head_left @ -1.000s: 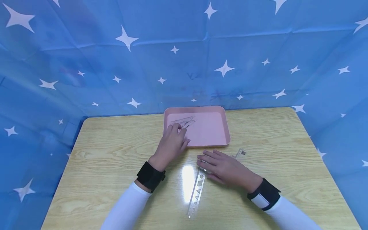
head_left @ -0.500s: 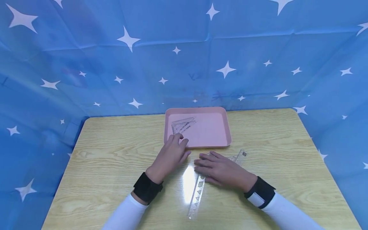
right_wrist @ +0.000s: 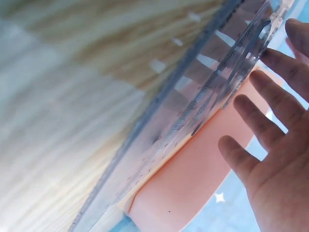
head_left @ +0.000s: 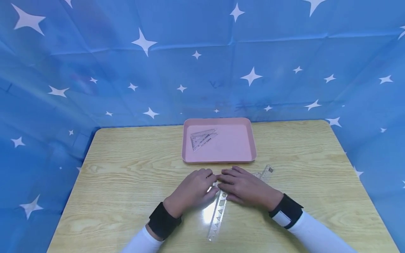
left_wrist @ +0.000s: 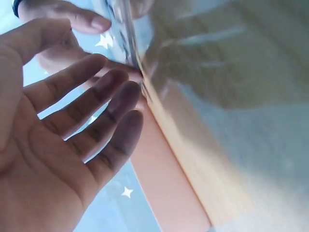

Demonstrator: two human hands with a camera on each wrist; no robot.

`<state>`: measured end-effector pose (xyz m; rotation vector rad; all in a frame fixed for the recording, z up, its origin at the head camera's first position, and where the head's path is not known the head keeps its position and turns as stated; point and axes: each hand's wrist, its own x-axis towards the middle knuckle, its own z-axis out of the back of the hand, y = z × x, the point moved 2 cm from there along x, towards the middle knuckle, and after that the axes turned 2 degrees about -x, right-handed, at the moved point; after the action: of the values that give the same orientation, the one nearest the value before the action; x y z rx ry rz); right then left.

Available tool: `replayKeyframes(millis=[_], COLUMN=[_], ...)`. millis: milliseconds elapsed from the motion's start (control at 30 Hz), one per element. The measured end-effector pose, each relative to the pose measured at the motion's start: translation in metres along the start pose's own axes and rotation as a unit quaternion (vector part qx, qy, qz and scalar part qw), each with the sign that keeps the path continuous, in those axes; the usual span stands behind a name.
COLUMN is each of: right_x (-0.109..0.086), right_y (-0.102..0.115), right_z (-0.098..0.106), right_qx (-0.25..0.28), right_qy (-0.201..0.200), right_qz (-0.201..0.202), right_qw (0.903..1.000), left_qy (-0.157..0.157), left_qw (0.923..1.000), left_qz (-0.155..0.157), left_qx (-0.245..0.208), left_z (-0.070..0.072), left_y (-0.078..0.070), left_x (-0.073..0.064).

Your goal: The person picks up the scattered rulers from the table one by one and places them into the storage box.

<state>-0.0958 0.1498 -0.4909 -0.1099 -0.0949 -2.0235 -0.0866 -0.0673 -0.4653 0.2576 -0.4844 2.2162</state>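
Two clear set squares (head_left: 202, 138) lie overlapping in the left part of the pink tray (head_left: 235, 149). In the head view, my left hand (head_left: 193, 189) is just in front of the tray, its fingertips close to my right hand's. Seen from the left wrist, its fingers (left_wrist: 104, 123) are loosely bent with nothing visibly held. My right hand (head_left: 248, 186) lies over clear rulers, fingers extended, partly covering them. One, with shape cut-outs (head_left: 217, 216), runs toward the front edge. The end of another clear ruler (head_left: 267, 171) sticks out beyond the hand. Whether fingertips touch them is unclear.
The tray stands near the back edge of a wood-grain table (head_left: 126, 168). Behind it and along the sides hangs a blue cloth (head_left: 209, 80) with white stars. Light glares off the tabletop beside the cut-out ruler.
My left hand has come away from the set squares, back and to the right, out of the tray and up to the rulers. My right hand has shifted only slightly.
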Motion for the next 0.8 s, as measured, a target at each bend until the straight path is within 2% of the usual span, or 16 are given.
replayKeyframes(millis=[233,467,633,800], right_x=[-0.001,-0.001,-0.001,0.0], right_y=[0.0,-0.002,-0.004,-0.005], right_z=[0.002,-0.001,-0.001,0.0], right_qx=[-0.001,-0.002,-0.003,-0.004], right_qy=[0.005,0.017,0.033,0.037], right_qz=[-0.008,-0.019,-0.03,-0.035], right_qw=[1.0,0.9997,0.999,0.9987], left_qy=[0.054,0.078,0.104,0.138], left_qw=[0.9985,0.9964,0.9925,0.9871], left_qz=[0.006,-0.003,-0.003,0.01], left_qx=[0.004,0.031,0.064,0.081], left_z=[-0.009,-0.017,-0.025,-0.027], left_y=[-0.014,-0.025,-0.032,-0.038], left_x=[-0.009,-0.014,-0.017,-0.018])
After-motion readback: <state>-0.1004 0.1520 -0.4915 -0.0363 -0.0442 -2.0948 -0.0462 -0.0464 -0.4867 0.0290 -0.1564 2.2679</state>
